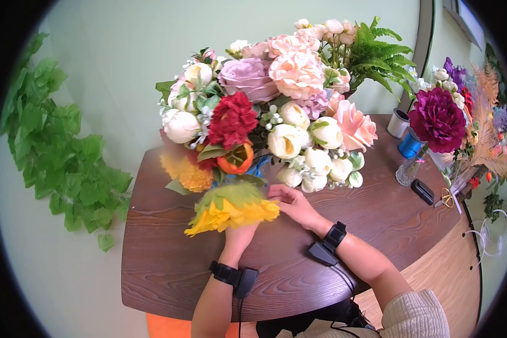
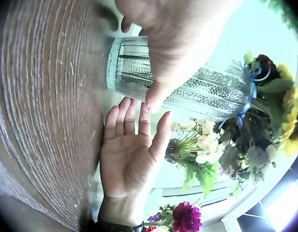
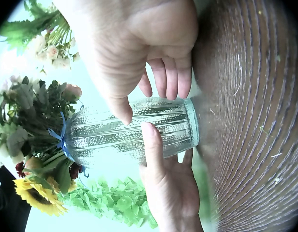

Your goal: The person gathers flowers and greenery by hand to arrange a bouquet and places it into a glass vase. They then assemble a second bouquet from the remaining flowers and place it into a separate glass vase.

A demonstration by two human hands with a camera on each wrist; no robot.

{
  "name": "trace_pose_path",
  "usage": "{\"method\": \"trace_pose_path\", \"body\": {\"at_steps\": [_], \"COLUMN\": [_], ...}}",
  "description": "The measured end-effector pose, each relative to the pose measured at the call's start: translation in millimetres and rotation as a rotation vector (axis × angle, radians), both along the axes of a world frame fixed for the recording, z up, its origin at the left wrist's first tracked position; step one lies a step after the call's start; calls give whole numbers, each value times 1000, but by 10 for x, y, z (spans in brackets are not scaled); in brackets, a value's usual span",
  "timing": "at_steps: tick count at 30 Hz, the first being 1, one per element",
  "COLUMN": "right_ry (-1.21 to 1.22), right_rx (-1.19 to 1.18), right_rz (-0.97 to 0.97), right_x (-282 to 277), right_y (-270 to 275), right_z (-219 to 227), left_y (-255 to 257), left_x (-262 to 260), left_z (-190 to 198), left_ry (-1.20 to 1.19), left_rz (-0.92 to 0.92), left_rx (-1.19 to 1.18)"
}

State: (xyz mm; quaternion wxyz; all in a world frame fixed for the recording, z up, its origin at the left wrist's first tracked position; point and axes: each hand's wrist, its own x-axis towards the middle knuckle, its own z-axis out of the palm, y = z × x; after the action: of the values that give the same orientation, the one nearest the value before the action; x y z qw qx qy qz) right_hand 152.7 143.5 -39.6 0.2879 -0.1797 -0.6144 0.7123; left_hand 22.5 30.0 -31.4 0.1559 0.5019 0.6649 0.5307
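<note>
A tall textured glass vase (image 2: 207,94) stands on the table, a blue ribbon (image 2: 249,94) tied round its neck. In the head view the bouquet (image 1: 287,135) of roses, peonies and other blooms hides most of it. My left hand (image 3: 175,193) holds the lower part of the vase, thumb across the front and fingers partly hidden behind. On the other side, my right hand (image 2: 127,164) has its fingers extended, palm toward the glass and fingertips right at its side. A yellow sunflower (image 1: 234,211) droops over my left hand in the head view.
A dark wood table (image 1: 298,270) lies beneath. Toward its right stand a small glass vase (image 1: 407,172) with a purple flower (image 1: 438,119), a black case (image 1: 422,191), scissors (image 1: 447,197) and ribbon spools (image 1: 399,124). Green leafy vines (image 1: 67,152) hang on the left wall.
</note>
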Motion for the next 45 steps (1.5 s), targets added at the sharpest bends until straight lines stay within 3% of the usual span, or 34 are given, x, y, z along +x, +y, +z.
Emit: {"method": "trace_pose_path", "body": {"at_steps": [4, 9, 13, 17, 24, 30, 32, 36, 38, 41, 45], "right_ry": [12, 44, -6, -78, -29, -23, -32, -95, -30, -224, -237], "right_rx": [37, 12, -38, -29, -23, 307, 554, 429, 505, 582, 579], "right_rz": [-42, -127, -133, -136, -137, -127, -179, -57, -91, -147, -267], "right_x": [6, 33, 30, 28, 37, -89, -218, -444, -610, -776, -961], "right_y": [-33, -104, -55, -18, -118, -132, -47, 52, 135, 219, 335], "right_z": [62, 154, 123, 114, 252, 341, 247, 167, 63, 61, 137], "left_y": [27, 150, 38, 37, 59, 67, 75, 98, 122, 73, 68], "left_x": [30, -77, 90, 94, 62, 21, -2, -74, -101, -53, -51], "left_z": [1, -389, -27, 21, -86, -144, -173, -259, -327, -188, -173], "left_ry": [78, 53, 111, 5, 89, -40, -23, -33, -95, -87, -43], "left_rz": [-68, -38, -15, -23, 48, 119, 128, 136, 162, 159, 161], "left_rx": [7, -30, 6, 65, 71, 112, 94, 110, 143, 115, 78]}}
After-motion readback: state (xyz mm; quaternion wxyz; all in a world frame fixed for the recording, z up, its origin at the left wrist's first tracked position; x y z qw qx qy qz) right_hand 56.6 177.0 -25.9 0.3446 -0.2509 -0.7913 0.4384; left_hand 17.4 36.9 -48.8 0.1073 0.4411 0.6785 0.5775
